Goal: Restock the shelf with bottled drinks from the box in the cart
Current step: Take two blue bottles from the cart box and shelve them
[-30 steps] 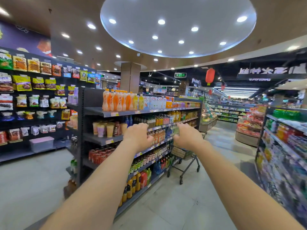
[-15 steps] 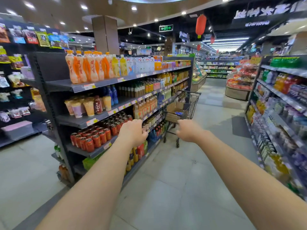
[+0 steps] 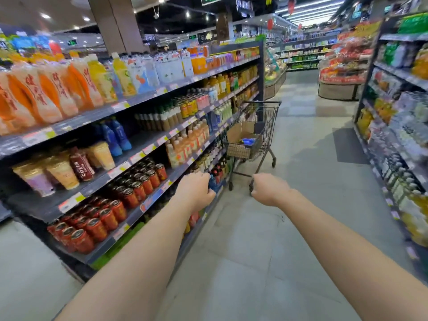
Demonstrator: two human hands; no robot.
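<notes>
Both my bare arms reach forward down the supermarket aisle. My left hand [image 3: 196,189] is curled into a loose fist with the fingers folded under, just in front of the low edge of the dark metal drinks shelf [image 3: 148,98] on my left; something blue shows right at the fingertips, but I cannot tell whether my grip has hold of it or whether it is only shelf stock behind the hand. My right hand [image 3: 269,189] is curled the same way over the pale tiled floor [image 3: 301,228], and its grip has nothing that I can see in it. Farther down the aisle, well apart from both hands, stands the dark wire shopping cart [image 3: 257,137], close against the far end of the shelf. Inside it sits the open brown cardboard box [image 3: 240,133], and blue bottle caps [image 3: 250,142] show in it. The shelf beside me carries orange and yellow juice bottles [image 3: 69,86] on the top level, blue bottles [image 3: 115,135] and cups on the level below, and red cans [image 3: 139,184] lower down near my left arm. A second stocked shelf [image 3: 403,126] runs along the right.
</notes>
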